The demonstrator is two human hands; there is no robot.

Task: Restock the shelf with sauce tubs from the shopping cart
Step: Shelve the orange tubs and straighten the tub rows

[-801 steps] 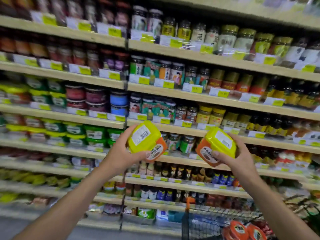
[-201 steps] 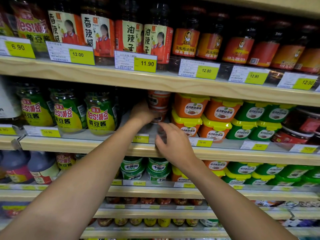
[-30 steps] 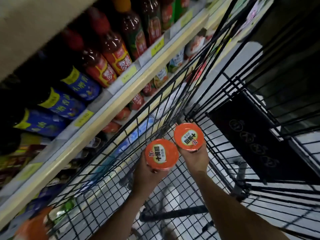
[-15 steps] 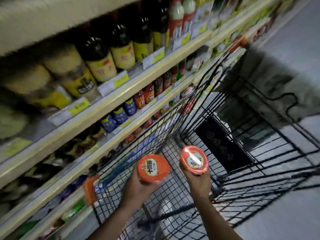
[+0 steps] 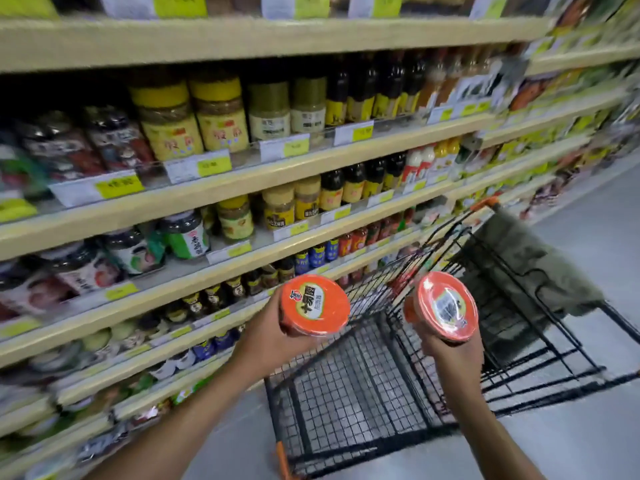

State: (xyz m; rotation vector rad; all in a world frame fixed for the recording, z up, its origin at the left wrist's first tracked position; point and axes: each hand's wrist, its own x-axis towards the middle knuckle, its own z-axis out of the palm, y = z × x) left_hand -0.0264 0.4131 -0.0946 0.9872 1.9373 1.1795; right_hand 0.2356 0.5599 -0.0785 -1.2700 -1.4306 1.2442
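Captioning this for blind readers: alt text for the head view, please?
The left hand holds one orange-lidded sauce tub and the right hand another tub, above a black wire shopping cart, beside shelves of jars and bottles.

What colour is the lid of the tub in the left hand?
The sauce tub's lid is orange with a pale centre label; head view.

Grey floor (image 5: 588,445) runs beside rows of jars (image 5: 221,116) and bottles (image 5: 360,95).

a supermarket aisle; shelves (image 5: 242,181) of jars with yellow price tags (image 5: 214,166); a wire shopping cart (image 5: 381,393)
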